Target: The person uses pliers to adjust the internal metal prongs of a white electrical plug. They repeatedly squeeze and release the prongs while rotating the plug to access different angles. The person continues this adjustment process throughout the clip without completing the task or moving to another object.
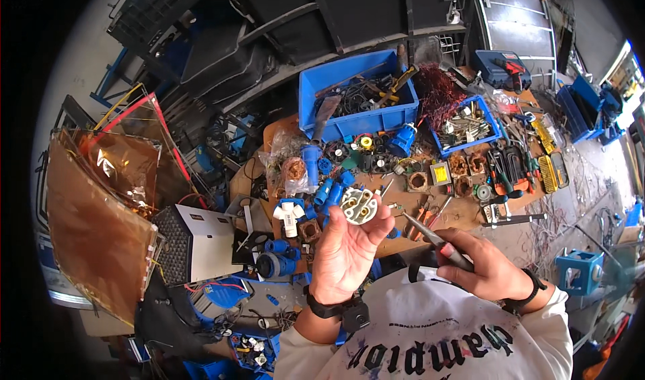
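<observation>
My left hand (pixel 347 258) is raised over the bench's near edge, palm up. Between its thumb and fingertips sits a round pale disc (pixel 358 206) with brass-coloured fittings on its face. To the right, my right hand (pixel 485 264) is closed around a grey tool with a long tapering tip (pixel 430 235). A spot of red shows by the thumb. The tool points left toward the disc and stays apart from it; its exact kind is unclear. Orange-handled pliers (pixel 422 223) lie on the bench just beyond the tip.
Blue and white plastic fittings (pixel 289 216) crowd the wooden bench (pixel 396 246) on the left. A large blue crate (pixel 356 128) of scrap stands behind. Farther right are a blue tray (pixel 494 138) of metal parts, copper-wound coils (pixel 462 186) and several hand tools (pixel 508 172).
</observation>
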`<move>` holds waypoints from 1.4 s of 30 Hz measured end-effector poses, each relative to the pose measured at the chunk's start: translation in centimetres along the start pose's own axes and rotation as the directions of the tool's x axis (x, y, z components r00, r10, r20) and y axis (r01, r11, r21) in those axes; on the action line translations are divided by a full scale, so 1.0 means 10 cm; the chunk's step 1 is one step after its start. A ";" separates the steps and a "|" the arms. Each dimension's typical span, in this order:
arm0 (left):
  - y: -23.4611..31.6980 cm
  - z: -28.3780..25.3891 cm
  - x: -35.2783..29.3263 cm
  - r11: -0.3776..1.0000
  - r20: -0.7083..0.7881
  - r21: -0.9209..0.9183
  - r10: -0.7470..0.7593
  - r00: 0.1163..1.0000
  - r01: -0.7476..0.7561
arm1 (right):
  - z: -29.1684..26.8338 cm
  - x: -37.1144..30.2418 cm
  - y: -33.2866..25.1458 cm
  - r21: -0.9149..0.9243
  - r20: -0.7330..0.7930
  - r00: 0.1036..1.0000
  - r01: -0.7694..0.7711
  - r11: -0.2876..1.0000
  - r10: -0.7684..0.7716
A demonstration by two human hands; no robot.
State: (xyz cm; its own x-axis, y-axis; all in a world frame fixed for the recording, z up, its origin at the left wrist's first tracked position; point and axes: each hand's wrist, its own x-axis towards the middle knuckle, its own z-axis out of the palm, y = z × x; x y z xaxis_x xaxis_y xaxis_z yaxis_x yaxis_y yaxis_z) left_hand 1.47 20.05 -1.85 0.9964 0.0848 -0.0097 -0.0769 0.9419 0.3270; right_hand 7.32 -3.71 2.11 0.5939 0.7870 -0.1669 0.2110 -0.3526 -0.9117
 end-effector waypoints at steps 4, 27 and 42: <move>-0.07 0.00 0.00 0.998 0.009 0.031 -0.062 0.998 0.062 | 0.03 0.02 0.01 0.071 -0.048 0.998 0.041 0.997 -0.038; -0.32 0.13 -0.03 0.963 0.161 0.145 -0.248 0.955 0.226 | 0.09 -0.03 -0.10 0.255 -0.187 0.978 0.139 0.957 -0.092; -0.34 0.19 -0.14 0.865 0.186 -0.045 -0.485 0.854 0.501 | 0.06 0.06 -0.19 0.085 -0.318 0.882 0.392 0.916 -0.348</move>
State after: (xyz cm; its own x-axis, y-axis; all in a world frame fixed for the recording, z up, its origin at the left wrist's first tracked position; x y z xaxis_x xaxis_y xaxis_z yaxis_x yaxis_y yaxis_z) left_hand 0.38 16.08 -1.15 0.8955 -0.4450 0.0092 0.4306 0.8713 0.2353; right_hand 6.82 -2.24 3.56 0.6971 0.6560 0.2893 0.3600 0.0287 -0.9325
